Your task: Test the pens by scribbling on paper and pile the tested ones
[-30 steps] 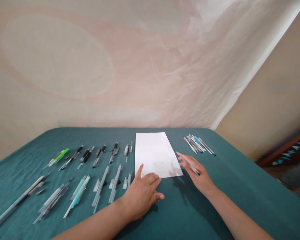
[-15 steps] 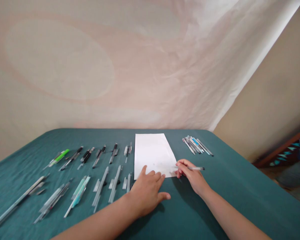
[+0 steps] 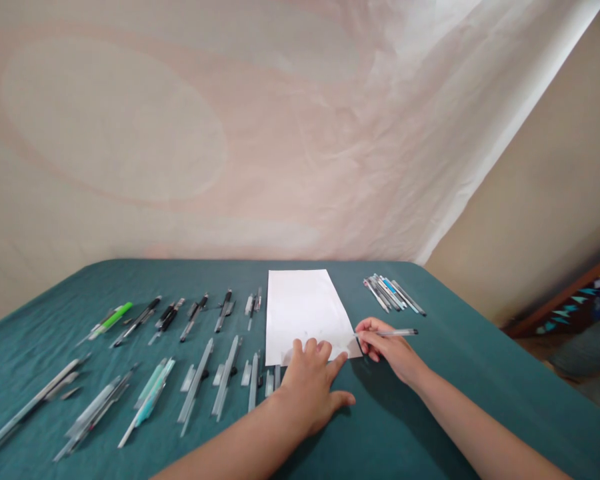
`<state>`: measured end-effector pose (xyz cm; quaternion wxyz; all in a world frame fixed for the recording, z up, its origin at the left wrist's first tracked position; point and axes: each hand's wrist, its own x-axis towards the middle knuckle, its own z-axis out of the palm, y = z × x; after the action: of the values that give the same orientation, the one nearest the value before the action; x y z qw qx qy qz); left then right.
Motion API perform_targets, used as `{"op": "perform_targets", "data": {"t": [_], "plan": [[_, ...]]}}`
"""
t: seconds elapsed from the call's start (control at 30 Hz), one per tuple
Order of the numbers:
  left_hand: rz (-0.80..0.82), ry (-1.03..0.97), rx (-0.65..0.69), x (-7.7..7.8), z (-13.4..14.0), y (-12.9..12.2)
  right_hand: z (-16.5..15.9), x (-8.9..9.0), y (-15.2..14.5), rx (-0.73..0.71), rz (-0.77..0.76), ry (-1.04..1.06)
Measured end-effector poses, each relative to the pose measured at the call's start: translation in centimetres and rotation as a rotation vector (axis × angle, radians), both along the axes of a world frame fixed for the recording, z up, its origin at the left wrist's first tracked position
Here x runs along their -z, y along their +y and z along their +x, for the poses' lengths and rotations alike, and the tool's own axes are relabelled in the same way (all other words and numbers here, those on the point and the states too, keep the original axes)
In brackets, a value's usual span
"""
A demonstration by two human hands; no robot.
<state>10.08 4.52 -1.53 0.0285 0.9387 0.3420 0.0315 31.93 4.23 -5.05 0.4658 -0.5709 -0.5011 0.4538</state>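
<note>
A white sheet of paper (image 3: 300, 307) lies on the green table, with a few faint marks near its lower edge. My left hand (image 3: 313, 387) rests with spread fingers over the lower edge of the sheet, its fingertips on the paper. At the sheet's lower right corner, my right hand (image 3: 383, 343) grips a clear pen (image 3: 400, 332) with a dark end pointing right. The pen's tip is at my fingers and hard to make out against the paper.
Two rows of taken-apart pens fill the left side, among them a green pen (image 3: 117, 315), a teal pen (image 3: 153, 399) and clear barrels (image 3: 196, 383). A bundle of several pens (image 3: 393, 293) lies right of the paper. A pale cloth (image 3: 280, 133) hangs behind the green table (image 3: 480, 373).
My left hand has shifted a little to the right and its fingers have moved on the paper. My right hand with the pen has moved slightly right. The view has turned slightly.
</note>
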Motion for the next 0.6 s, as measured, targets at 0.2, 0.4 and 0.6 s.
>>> {"op": "perform_targets", "data": {"t": [0.2, 0.4, 0.6], "plan": [[0.046, -0.029, 0.008, 0.8, 0.4, 0.4, -0.4, 0.8, -0.8, 0.057, 0.093, -0.34], [0.05, -0.056, -0.002, 1.4, 0.6, 0.5, -1.0, 0.3, -0.9, 0.059, 0.206, -0.542], [-0.009, -0.081, 0.018, 1.6, 0.4, 0.8, -1.1, 0.3, -1.1, 0.04, 0.216, -0.554]]}}
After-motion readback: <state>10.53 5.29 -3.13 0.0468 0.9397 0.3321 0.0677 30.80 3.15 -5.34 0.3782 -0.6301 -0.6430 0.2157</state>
